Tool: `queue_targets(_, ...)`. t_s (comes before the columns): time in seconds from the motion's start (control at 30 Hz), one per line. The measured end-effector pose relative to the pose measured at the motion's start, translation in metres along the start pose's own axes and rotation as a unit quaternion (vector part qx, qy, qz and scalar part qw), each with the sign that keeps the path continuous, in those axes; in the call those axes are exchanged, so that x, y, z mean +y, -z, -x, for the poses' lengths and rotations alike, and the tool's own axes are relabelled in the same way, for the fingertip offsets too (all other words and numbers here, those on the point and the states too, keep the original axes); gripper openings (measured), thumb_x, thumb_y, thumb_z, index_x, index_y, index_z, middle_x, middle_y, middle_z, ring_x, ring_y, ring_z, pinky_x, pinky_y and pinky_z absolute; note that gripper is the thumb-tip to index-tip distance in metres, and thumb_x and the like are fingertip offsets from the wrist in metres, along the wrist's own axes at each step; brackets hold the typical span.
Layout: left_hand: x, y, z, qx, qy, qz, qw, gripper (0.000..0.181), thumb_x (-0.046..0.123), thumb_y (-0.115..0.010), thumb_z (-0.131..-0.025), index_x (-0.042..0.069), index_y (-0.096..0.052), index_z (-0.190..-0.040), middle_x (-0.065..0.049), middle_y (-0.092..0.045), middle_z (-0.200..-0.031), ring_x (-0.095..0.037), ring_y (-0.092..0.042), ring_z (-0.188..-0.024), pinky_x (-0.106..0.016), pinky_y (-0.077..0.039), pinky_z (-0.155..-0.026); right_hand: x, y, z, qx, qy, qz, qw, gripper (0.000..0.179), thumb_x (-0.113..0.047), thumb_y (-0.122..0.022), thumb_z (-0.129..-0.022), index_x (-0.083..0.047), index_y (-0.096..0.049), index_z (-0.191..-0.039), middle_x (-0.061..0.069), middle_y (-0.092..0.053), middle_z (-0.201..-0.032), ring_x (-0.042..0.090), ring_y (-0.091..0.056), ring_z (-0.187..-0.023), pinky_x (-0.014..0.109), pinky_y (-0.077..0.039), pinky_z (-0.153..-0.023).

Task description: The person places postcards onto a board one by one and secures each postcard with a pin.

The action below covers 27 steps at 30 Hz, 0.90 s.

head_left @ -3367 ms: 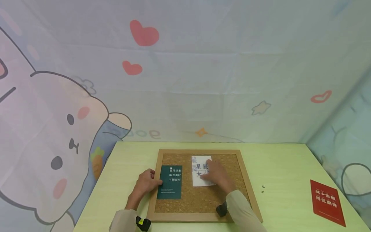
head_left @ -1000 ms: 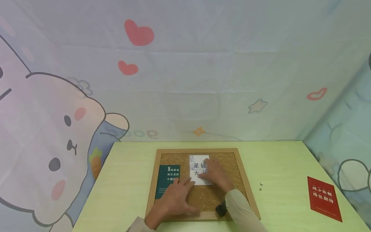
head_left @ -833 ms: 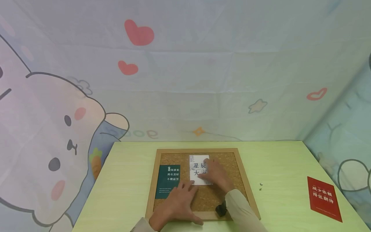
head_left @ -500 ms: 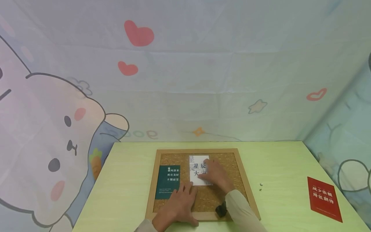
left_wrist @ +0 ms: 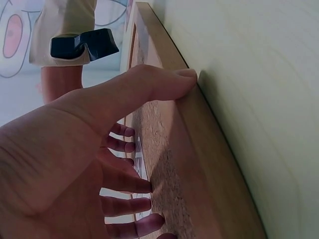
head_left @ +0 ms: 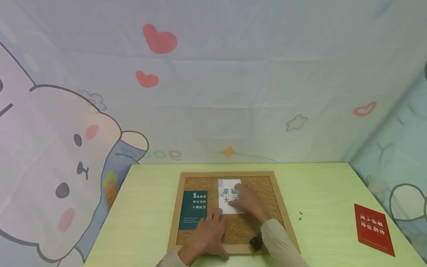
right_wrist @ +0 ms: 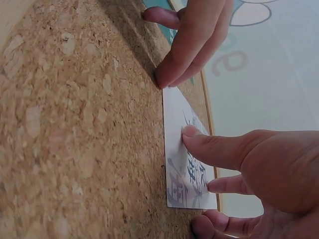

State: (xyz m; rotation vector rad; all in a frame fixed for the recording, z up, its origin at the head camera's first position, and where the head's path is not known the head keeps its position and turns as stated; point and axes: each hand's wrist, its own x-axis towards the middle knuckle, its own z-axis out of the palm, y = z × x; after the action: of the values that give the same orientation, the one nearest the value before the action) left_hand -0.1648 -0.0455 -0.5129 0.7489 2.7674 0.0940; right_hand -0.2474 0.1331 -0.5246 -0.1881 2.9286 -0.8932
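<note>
A white card with dark Chinese characters (head_left: 228, 207) lies on the cork board (head_left: 230, 231) in a wooden frame. My right hand (head_left: 251, 202) rests on this card's right side, thumb (right_wrist: 192, 133) pressing its face and fingers spread over and past the far edge. My left hand (head_left: 210, 233) is spread over the lower board. Its fingertips (right_wrist: 162, 77) are at the white card's bottom left corner, while the thumb (left_wrist: 184, 79) rests on the frame's front bar. A dark green card (head_left: 193, 213) lies at the left, with a small round silvery pin (head_left: 195, 193) near its top.
Two small silvery pins, one (head_left: 301, 213) just behind the other (head_left: 300, 218), lie on the pale table (head_left: 323, 193) right of the frame. A red card (head_left: 374, 230) is at the table's right edge. A printed cloth (head_left: 213, 92) hangs behind.
My left hand has moved from the frame's left side, beside the green card, to the white card's lower edge, its thumb settling on the front bar. My right hand has stayed on the white card.
</note>
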Motion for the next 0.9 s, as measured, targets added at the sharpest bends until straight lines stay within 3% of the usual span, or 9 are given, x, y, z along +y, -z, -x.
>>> queue_targets(0.27,0.002,0.001,-0.001,-0.001,0.001,0.002,1.0000,0.114,0.066,-0.093,-0.060,0.011,-0.049,-0.149,-0.008,-0.042,-0.148,-0.030,-0.045,-0.130,-0.052,-0.051,-0.099,0.010,0.008,0.000,0.003,0.020,-0.044,0.9988,0.068,-0.024,-0.084,-0.088,0.002,-0.054,-0.143,0.022,-0.060,-0.134,0.033,-0.059,-0.109,0.056,-0.049,-0.098)
queue_targets(0.33,0.003,0.002,-0.002,-0.002,0.002,0.005,1.0000,0.114,0.066,-0.094,-0.059,0.011,-0.048,-0.149,-0.008,-0.042,-0.148,-0.030,-0.045,-0.131,-0.053,-0.051,-0.099,0.026,0.007,-0.005,0.015,0.055,-0.028,0.9980,0.068,-0.029,-0.082,-0.091,0.003,-0.054,-0.144,0.024,-0.061,-0.135,0.038,-0.060,-0.115,0.058,-0.048,-0.100)
queue_targets(0.5,0.003,0.002,-0.002,-0.006,0.005,0.020,0.9998,0.115,0.063,-0.094,-0.060,0.010,-0.047,-0.150,-0.008,-0.041,-0.148,-0.030,-0.044,-0.131,-0.054,-0.050,-0.100,0.042,0.028,-0.003,0.023,0.093,0.010,0.9954,0.066,-0.029,-0.080,-0.091,0.005,-0.057,-0.142,0.026,-0.059,-0.141,0.049,-0.051,-0.131,0.062,-0.042,-0.107)
queue_targets(0.7,0.002,0.001,0.001,-0.003,0.010,0.037,0.9992,0.115,0.060,-0.096,-0.059,0.009,-0.047,-0.150,-0.011,-0.042,-0.151,-0.033,-0.043,-0.131,-0.058,-0.049,-0.101,0.048,0.063,0.006,-0.003,0.054,0.032,0.9980,0.067,-0.033,-0.080,-0.091,0.004,-0.058,-0.142,0.025,-0.058,-0.142,0.049,-0.048,-0.133,0.064,-0.045,-0.102)
queue_targets(0.9,0.002,0.002,0.000,-0.007,0.011,0.040,0.9991,0.115,0.060,-0.096,-0.060,0.008,-0.047,-0.150,-0.012,-0.042,-0.153,-0.034,-0.043,-0.133,-0.059,-0.049,-0.102,0.070,0.093,0.021,-0.019,0.014,0.014,0.9996,0.067,-0.033,-0.079,-0.093,0.004,-0.053,-0.144,0.032,-0.055,-0.131,0.044,-0.057,-0.112,0.061,-0.051,-0.087)
